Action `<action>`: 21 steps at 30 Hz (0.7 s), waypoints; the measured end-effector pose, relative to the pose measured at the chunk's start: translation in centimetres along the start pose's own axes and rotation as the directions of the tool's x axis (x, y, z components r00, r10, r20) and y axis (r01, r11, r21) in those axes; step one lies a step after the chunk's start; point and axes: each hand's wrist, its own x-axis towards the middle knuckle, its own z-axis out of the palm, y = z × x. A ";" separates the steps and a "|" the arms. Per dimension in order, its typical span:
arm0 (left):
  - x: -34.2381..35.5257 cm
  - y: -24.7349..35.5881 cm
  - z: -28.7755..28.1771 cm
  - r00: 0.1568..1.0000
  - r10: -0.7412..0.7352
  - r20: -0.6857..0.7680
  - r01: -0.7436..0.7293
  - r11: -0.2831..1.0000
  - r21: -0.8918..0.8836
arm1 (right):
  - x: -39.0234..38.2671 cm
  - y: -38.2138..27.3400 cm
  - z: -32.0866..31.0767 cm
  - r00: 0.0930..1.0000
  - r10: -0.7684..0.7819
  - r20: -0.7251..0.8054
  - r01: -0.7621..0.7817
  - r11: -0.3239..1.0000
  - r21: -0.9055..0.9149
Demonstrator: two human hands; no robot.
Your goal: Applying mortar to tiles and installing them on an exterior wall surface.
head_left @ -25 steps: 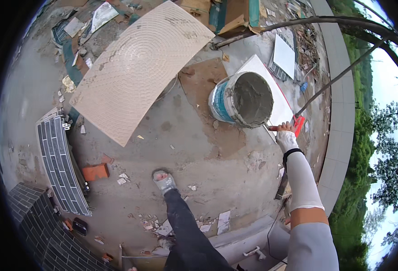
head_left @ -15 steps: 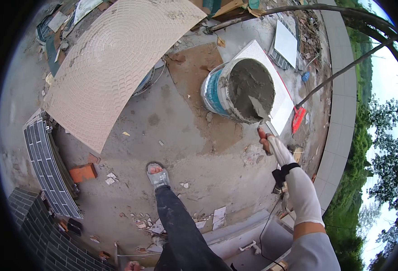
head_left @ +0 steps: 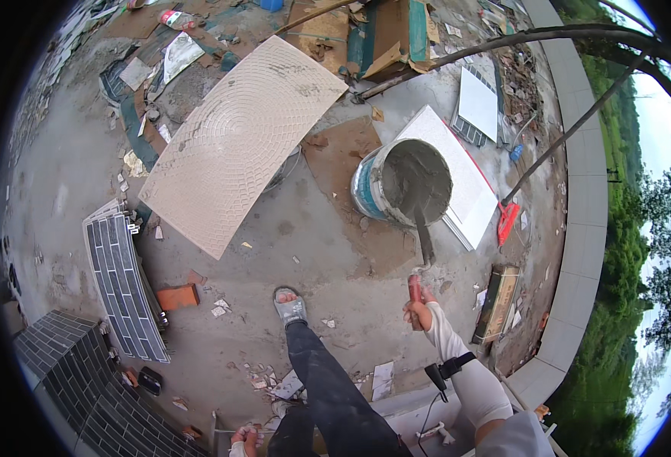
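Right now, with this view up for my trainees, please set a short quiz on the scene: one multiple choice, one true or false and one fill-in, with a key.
1. What is in the grip of the right hand?
A) a hammer
B) a trowel
C) a paint roller

2. True or false: in the picture, the orange brick lies to the right of the bucket of grey mortar.

3. Fill in: the raised pattern on the large beige tile forms concentric ____.

Key:
1. B
2. False; it lies to the left.
3. rings
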 end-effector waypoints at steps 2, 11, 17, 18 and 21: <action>-0.2 -1.2 -0.7 1.000 0.000 0.000 0.000 1.000 -0.006 | 3.8 -2.3 -1.0 0.995 -0.103 0.014 0.092 0.930 0.355; -8.1 -8.5 -4.5 0.980 0.108 -0.165 -0.135 0.979 -0.156 | 2.6 2.6 10.0 0.997 0.072 -0.005 -0.066 0.937 0.343; -24.8 -15.7 -11.0 0.717 0.494 -0.492 -0.533 0.843 0.071 | -26.2 -5.4 22.4 0.758 -0.199 0.621 0.459 0.840 -0.291; -27.1 -17.3 -11.9 0.722 0.436 -0.538 -0.486 0.872 0.055 | -30.7 -8.0 25.6 0.677 -0.191 0.711 0.549 0.774 -0.315; -33.8 -23.4 -14.0 0.667 0.327 -0.669 -0.507 0.857 -0.087 | -46.7 -10.1 35.8 0.372 -0.056 0.927 0.828 0.472 -0.303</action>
